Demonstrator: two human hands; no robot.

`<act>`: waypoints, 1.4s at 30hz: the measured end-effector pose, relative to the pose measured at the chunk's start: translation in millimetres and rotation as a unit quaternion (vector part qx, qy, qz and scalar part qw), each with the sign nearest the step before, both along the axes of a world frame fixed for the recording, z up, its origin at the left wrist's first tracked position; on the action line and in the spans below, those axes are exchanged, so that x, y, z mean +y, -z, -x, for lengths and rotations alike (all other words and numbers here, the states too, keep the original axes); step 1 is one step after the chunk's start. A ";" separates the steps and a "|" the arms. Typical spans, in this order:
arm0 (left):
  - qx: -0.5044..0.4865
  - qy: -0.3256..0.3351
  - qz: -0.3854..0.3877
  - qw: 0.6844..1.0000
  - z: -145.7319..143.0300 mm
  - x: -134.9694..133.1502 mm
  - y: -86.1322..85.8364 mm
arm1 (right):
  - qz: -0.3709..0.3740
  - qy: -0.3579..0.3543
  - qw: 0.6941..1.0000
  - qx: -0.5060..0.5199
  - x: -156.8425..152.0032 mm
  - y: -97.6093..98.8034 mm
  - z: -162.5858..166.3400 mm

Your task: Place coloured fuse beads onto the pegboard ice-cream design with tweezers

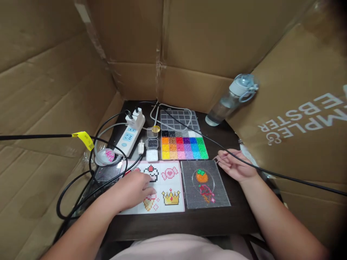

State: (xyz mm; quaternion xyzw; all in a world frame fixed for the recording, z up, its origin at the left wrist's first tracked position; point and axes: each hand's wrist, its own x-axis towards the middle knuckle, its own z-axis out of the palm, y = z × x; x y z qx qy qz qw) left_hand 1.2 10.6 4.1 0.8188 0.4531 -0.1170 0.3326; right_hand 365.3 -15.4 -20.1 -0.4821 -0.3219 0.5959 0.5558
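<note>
My left hand [138, 189] lies over the printed pattern sheet [172, 162], its fingers apart and holding nothing, partly covering the cupcake and ice cream pictures. A candy and a crown picture show to its right. Beside the sheet lies a clear pegboard [219, 198]. On it are an orange fruit shape made of beads [202, 177] with a green top, and a pink, red and brown ice cream shape of beads [206, 193]. Right of the board, my right hand [238, 166] is closed, palm up, on pale tweezers [217, 159]; their tips point left toward the board's upper corner.
Behind the sheets stands a box of coloured beads [184, 146] with its clear lid [180, 121] opened back. Small bead cases [152, 143] and a power strip [130, 135] sit left. A black cable [206, 136] crosses above. A water bottle [226, 103] leans against cardboard walls [195, 43].
</note>
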 end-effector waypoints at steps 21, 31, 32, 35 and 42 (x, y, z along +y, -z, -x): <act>-0.184 0.094 -0.263 0.942 -86.5 -53.2 28.4 | -0.135 0.249 0.959 -0.009 24.6 15.5 71.6; -0.164 0.029 -0.241 0.956 -83.2 -60.1 47.9 | -0.151 0.255 0.955 -0.033 29.5 22.5 77.8; -0.171 0.024 -0.241 0.955 -82.8 -59.7 48.8 | -0.149 0.252 0.955 -0.035 29.4 22.0 77.5; -0.195 0.010 -0.238 0.951 -82.5 -57.1 48.8 | -0.144 0.248 0.957 -0.040 28.6 18.5 76.6; -0.228 0.017 -0.215 0.949 -82.0 -47.9 43.1 | -0.160 0.227 0.960 -0.043 29.1 4.6 67.3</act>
